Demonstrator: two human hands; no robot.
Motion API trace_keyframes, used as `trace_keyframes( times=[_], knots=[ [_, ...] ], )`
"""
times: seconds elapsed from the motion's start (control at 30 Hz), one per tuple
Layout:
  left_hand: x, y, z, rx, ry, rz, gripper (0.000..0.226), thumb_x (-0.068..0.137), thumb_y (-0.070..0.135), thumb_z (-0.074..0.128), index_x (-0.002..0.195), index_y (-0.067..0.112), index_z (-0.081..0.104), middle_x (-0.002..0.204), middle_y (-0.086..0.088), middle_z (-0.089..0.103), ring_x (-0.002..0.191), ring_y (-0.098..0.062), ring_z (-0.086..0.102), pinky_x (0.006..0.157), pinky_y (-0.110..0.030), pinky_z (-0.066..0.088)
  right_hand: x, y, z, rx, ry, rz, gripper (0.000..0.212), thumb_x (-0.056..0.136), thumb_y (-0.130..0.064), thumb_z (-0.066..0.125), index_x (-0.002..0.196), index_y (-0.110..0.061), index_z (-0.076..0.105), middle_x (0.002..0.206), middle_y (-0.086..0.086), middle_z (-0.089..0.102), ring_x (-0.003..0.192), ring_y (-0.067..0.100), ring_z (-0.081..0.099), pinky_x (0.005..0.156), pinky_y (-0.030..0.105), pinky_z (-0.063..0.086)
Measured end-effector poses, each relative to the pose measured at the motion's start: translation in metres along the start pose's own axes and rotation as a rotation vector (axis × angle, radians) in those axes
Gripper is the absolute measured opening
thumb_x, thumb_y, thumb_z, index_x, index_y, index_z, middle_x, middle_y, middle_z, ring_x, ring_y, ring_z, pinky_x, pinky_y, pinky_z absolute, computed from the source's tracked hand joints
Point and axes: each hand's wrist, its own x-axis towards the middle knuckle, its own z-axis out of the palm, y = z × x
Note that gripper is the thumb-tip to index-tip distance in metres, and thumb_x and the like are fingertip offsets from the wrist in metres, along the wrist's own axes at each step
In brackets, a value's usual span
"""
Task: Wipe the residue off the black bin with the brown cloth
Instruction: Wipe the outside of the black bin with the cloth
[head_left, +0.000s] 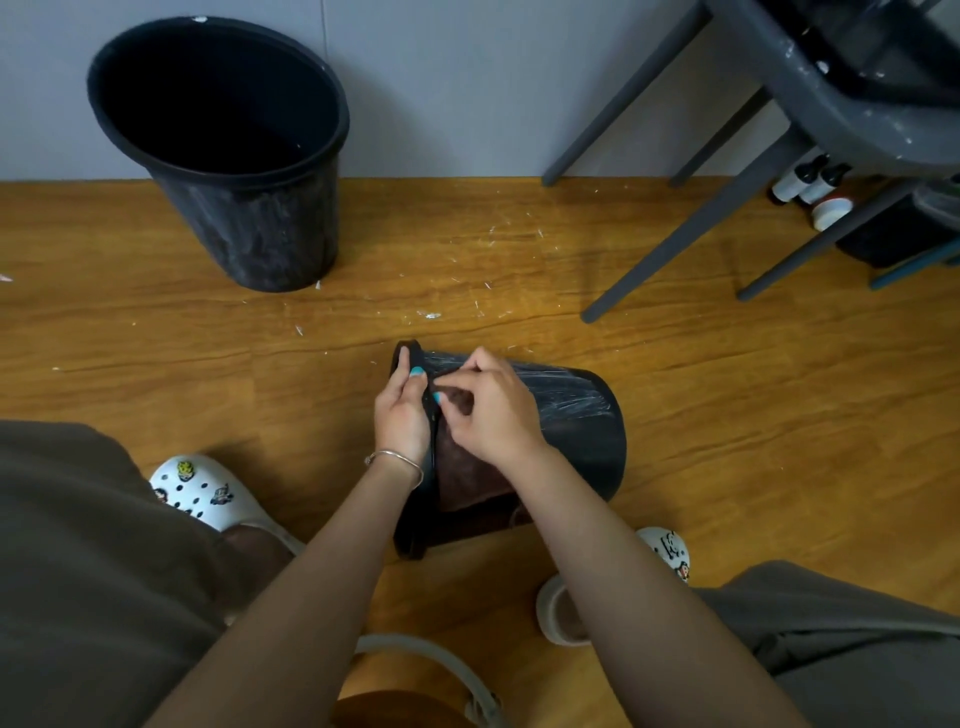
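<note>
A black bin (587, 415) lies on its side on the wooden floor between my feet, its rim to the left and whitish streaks on its upper wall. My left hand (402, 415) grips the rim, thumb on top. A brown cloth (467, 478) drapes over the bin's near side. My right hand (488, 410) pinches the cloth against the bin's wall just beside the rim. Most of the cloth's upper part is hidden under that hand.
A second, larger black bin (228, 156) stands upright against the wall at the back left. Grey chair legs (675, 228) rise at the right, with small bottles (810, 192) behind them. White flecks (431, 314) litter the floor. My white clogs (208, 493) flank the bin.
</note>
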Motion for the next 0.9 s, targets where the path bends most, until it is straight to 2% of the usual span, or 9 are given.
trace_keyframes(
  times=[0.07,0.1,0.2,0.3,0.5,0.63,0.77,0.83,0.9],
  knots=[
    [0.001,0.000,0.000,0.005,-0.010,0.001,0.045,0.099,0.009,0.044,0.143,0.017,0.041,0.146,0.000,0.041,0.123,-0.002,0.042,0.098,-0.014,0.034,-0.011,0.001,-0.003,0.009,-0.038,-0.033,0.025,0.089,-0.025,0.066,0.113,-0.024,0.071,0.096,-0.008,0.046,0.100,0.014,0.047,0.075,0.037,0.053],
    [0.001,0.000,0.000,0.020,-0.013,0.007,0.045,0.099,0.010,0.044,0.143,0.018,0.040,0.146,0.001,0.041,0.120,0.000,0.044,0.096,-0.013,0.034,-0.022,0.002,-0.004,0.006,-0.041,-0.067,0.027,0.088,-0.024,0.067,0.114,-0.023,0.071,0.098,-0.006,0.047,0.101,0.015,0.047,0.075,0.036,0.052],
    [0.002,0.000,0.004,0.037,-0.009,0.026,0.044,0.100,0.010,0.043,0.143,0.017,0.041,0.134,0.006,0.050,0.080,0.017,0.052,0.067,0.001,0.037,-0.040,0.003,-0.009,-0.038,-0.057,-0.141,0.028,0.087,-0.024,0.068,0.114,-0.020,0.071,0.099,-0.004,0.049,0.099,0.017,0.049,0.073,0.036,0.053],
    [-0.001,0.003,0.005,0.051,0.001,0.017,0.044,0.099,0.008,0.042,0.143,0.014,0.041,0.093,0.021,0.053,0.054,0.023,0.047,0.055,0.004,0.034,-0.016,0.002,-0.015,-0.061,-0.108,-0.120,0.025,0.088,-0.027,0.067,0.113,-0.025,0.072,0.098,-0.005,0.051,0.098,0.017,0.051,0.074,0.034,0.049],
    [-0.002,-0.001,-0.001,0.110,0.001,0.011,0.045,0.099,0.009,0.042,0.144,0.016,0.040,0.075,0.027,0.046,0.054,0.016,0.048,0.059,0.000,0.038,-0.001,-0.003,-0.011,-0.087,-0.128,-0.068,0.025,0.090,-0.027,0.063,0.114,-0.026,0.071,0.097,-0.007,0.049,0.097,0.016,0.049,0.069,0.030,0.042],
    [0.002,0.005,0.003,0.063,-0.010,-0.004,0.044,0.100,0.012,0.043,0.143,0.019,0.041,0.106,0.018,0.053,0.059,0.019,0.046,0.056,0.003,0.035,-0.048,0.000,-0.008,-0.067,-0.089,-0.169,0.020,0.084,-0.024,0.071,0.103,-0.020,0.075,0.091,-0.005,0.050,0.085,0.018,0.051,0.062,0.030,0.047],
    [0.000,0.003,0.004,0.034,0.010,0.000,0.044,0.099,0.009,0.042,0.142,0.015,0.041,0.092,0.020,0.050,0.052,0.021,0.046,0.056,0.004,0.034,-0.023,0.000,-0.007,-0.030,-0.099,-0.068,0.018,0.083,-0.027,0.071,0.101,-0.025,0.075,0.092,-0.008,0.053,0.087,0.015,0.055,0.067,0.030,0.048],
    [-0.003,0.000,0.002,0.017,0.020,0.010,0.044,0.099,0.008,0.043,0.143,0.014,0.042,0.100,0.017,0.056,0.070,0.017,0.051,0.065,0.002,0.036,0.000,-0.004,-0.011,0.028,-0.098,0.036,0.018,0.085,-0.029,0.069,0.102,-0.029,0.075,0.093,-0.010,0.053,0.085,0.013,0.056,0.065,0.027,0.044],
    [-0.006,-0.002,0.000,0.008,0.012,0.011,0.044,0.099,0.009,0.043,0.142,0.016,0.042,0.124,0.009,0.057,0.095,0.010,0.051,0.076,-0.002,0.037,0.017,-0.005,-0.011,0.026,-0.121,0.111,0.017,0.087,-0.030,0.067,0.103,-0.032,0.074,0.093,-0.010,0.052,0.085,0.013,0.057,0.063,0.027,0.043]
  ],
)
